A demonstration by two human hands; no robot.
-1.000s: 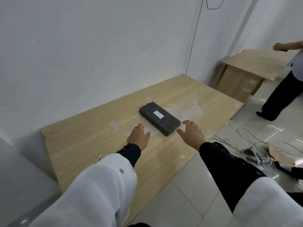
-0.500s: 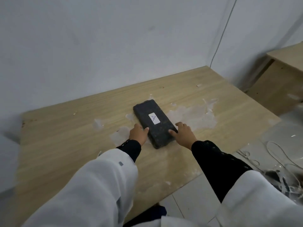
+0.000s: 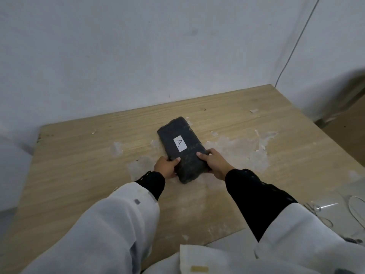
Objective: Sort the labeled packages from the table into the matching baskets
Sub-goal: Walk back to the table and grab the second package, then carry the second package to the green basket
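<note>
Both hands' grip flanks package (image 3: 182, 149); seemingly clasped.

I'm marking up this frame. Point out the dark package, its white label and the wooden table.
dark package (image 3: 188, 165): head view, bare top face below the label.
white label (image 3: 180, 143): head view, middle of the sticker marked A.
wooden table (image 3: 79, 155): head view, bare tabletop left of the package.

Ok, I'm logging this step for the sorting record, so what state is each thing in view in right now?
Dark package: lying flat on the table, near end gripped from both sides.
White label: facing up, marked A.
Left hand: closed on the package's left edge.
Right hand: closed on its right edge.
Wooden table: smeared with white residue around the package.
</note>
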